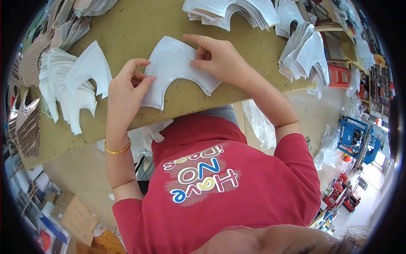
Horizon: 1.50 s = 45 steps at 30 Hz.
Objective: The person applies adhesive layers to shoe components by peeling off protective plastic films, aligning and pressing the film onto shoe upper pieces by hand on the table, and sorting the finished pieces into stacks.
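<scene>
Olive-yellow table [139, 21], small dark marks on top. One white cut piece [171, 61] lies near the front edge, arch toward that edge; a white stack [207, 8] sits at the far side, another bundle [300, 55] at the right edge. Left side: fanned white pieces [50, 76], perforated beige pieces [36, 55], brownish stack [27, 127] at the corner.

Tabletop [144, 21]: bright, even lt, soft shadows
Floor [370, 192], far R: glare, washed out
Edges: fisheye bend, 4 blk corners, softer focus
</scene>
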{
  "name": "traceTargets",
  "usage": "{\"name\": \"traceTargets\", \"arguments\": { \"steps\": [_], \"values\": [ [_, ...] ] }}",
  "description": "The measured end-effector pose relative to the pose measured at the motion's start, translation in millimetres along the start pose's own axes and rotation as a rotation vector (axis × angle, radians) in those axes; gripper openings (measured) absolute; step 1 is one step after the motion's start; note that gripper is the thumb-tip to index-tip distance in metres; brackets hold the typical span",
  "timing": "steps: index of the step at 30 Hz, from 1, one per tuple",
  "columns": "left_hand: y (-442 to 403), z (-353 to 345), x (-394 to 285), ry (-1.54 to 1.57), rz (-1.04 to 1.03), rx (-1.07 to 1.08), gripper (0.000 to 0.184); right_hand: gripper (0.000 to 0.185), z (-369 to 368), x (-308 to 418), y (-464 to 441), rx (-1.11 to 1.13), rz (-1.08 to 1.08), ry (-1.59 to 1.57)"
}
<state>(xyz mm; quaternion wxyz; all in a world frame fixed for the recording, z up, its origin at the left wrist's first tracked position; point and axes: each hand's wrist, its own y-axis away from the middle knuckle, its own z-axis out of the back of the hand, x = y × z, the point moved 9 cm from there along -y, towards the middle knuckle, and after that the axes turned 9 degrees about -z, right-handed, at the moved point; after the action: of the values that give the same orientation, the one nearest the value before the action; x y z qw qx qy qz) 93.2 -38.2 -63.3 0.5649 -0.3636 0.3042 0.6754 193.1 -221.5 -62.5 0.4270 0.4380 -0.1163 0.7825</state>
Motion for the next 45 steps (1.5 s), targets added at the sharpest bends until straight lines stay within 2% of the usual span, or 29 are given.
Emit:
{"name": "traceTargets", "arguments": {
  "steps": [45],
  "values": [
    [0.1,-3.5,3.8,0.007,0.012,0.0,0.025,0.061,-1.8,-2.0,-2.7,-0.031,0.072,0.058]
  ]
}}
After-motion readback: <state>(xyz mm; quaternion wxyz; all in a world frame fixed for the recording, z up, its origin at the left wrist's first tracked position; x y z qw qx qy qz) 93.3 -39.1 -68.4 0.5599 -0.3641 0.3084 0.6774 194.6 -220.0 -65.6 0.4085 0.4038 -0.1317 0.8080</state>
